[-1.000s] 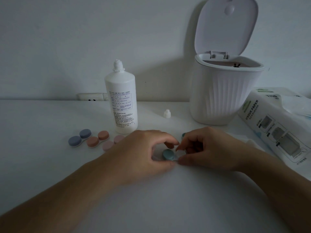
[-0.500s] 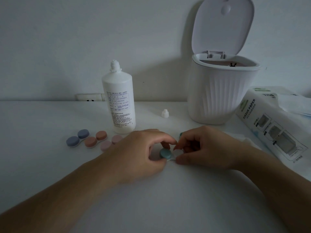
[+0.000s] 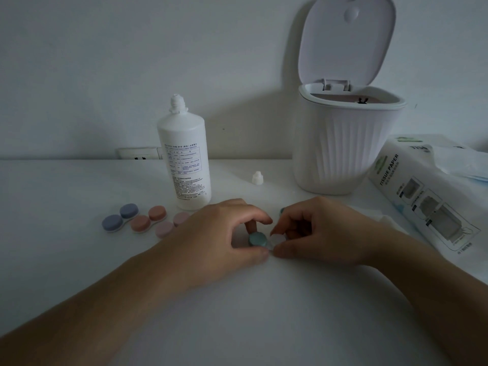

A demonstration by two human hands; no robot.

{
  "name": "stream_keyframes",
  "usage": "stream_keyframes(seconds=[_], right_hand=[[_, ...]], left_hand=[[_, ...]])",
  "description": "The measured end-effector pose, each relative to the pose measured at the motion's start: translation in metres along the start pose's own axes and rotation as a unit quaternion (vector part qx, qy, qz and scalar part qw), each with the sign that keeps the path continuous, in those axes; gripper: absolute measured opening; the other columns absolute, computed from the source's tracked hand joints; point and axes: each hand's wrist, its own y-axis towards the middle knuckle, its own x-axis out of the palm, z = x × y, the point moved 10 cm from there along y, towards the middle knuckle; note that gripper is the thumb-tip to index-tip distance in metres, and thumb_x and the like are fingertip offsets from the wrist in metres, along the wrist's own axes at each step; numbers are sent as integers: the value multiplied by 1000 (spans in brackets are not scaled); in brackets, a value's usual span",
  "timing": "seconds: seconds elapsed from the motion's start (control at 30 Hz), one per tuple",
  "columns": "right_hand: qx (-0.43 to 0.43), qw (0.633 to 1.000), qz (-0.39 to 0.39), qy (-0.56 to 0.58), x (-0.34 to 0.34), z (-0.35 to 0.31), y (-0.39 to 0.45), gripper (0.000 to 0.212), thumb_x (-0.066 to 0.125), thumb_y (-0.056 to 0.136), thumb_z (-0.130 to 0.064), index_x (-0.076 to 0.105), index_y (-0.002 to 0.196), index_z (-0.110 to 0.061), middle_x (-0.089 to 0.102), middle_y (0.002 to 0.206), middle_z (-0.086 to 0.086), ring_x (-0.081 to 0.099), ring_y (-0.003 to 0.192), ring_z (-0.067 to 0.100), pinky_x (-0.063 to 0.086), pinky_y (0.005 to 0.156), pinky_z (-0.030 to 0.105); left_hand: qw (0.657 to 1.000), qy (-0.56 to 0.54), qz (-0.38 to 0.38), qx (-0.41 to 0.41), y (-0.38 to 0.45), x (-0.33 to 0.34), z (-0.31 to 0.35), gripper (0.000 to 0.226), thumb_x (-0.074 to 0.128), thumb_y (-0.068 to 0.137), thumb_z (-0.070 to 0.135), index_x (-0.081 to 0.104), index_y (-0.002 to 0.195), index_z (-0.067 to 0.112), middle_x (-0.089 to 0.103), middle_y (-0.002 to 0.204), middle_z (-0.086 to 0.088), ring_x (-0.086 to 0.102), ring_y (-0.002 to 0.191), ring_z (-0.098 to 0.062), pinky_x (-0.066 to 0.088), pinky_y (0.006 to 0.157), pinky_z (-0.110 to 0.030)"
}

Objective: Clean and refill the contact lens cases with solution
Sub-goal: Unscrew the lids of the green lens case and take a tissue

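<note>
A contact lens case with one teal cap [image 3: 257, 239] lies on the white table in front of me. My left hand [image 3: 216, 233] pinches that capped side between thumb and fingers. My right hand [image 3: 324, 231] grips the case's other well [image 3: 276, 238], which shows white and uncapped. A second teal cap [image 3: 282, 211] peeks out behind my right hand. The white solution bottle [image 3: 184, 159] stands uncapped behind my left hand, its small white cap [image 3: 257, 178] on the table to its right. Purple [image 3: 120, 217], orange [image 3: 148, 220] and pink [image 3: 170, 224] cases lie capped at the left.
A white ribbed bin [image 3: 343, 146] with its lid up stands at the back right. A tissue paper pack [image 3: 433, 191] lies at the far right, a white tissue [image 3: 383, 220] beside my right wrist. A wall socket [image 3: 137, 153] sits behind the bottle.
Both hands have stayed on the teal case with only small finger shifts. The white uncapped well shows a little more between my hands now.
</note>
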Motion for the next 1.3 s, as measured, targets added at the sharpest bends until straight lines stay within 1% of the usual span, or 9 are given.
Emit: stream_keyframes(seconds=[0.07,0.17,0.3,0.57,0.73,0.87,1.0,1.17,1.3], right_hand=[[0,1000,-1,-3,0,0,0,16,84,76,-35,76,89,-29,61,63,-15,52,55,-3,41,57,11],[-2,1000,-2,-1,0,0,0,15,84,76,-34,76,87,-30,60,62,-16,52,55,-3,40,57,11],[-3,1000,-2,0,0,0,1,15,85,76,-36,76,87,-30,60,62,-18,52,54,-3,40,56,10],[0,1000,-2,-5,0,1,0,14,84,75,-37,74,85,-34,64,67,-12,53,55,-3,42,57,11],[4,1000,-8,-4,0,2,0,14,83,75,-38,76,86,-34,65,69,-13,54,57,-4,43,58,12],[2,1000,-6,3,0,3,0,12,84,76,-35,76,84,-33,63,66,-17,54,56,-4,43,58,11],[-1,1000,-6,4,1,2,0,12,84,76,-35,76,85,-33,63,66,-17,53,56,-3,43,58,11],[4,1000,-12,2,1,2,-1,12,84,76,-38,76,85,-35,64,68,-17,54,57,-3,43,58,11],[8,1000,-18,5,2,3,0,13,83,77,-38,76,86,-35,64,68,-19,55,58,-4,44,59,11]], left_hand=[[1000,-10,-6,5,0,1,0,50,83,74,47,65,121,43,53,98,41,52,75,15,37,67,-3],[1000,-7,-4,13,-3,-1,2,49,80,76,33,63,120,48,58,100,42,55,68,-2,40,61,-7],[1000,7,12,17,-3,-1,1,45,78,78,22,68,116,44,58,95,42,54,64,1,37,59,-3],[996,-64,53,29,4,-9,-1,19,62,96,40,73,112,38,59,95,18,56,71,-15,41,63,-15],[987,-103,122,-26,5,-23,-18,9,75,84,38,70,89,33,59,67,28,48,53,-3,36,53,-7],[981,-72,151,-99,2,-27,-40,19,85,72,43,68,76,34,56,55,5,46,46,-2,37,50,-8],[983,-11,144,-113,0,-27,-44,19,81,70,47,67,78,37,62,60,4,50,48,-3,38,55,-4],[993,34,77,-87,4,-18,-38,22,81,79,37,72,99,43,55,71,47,57,60,1,40,60,-7],[991,92,53,-78,5,-16,-36,32,72,85,47,69,117,47,62,71,17,59,71,-5,34,54,-13]])
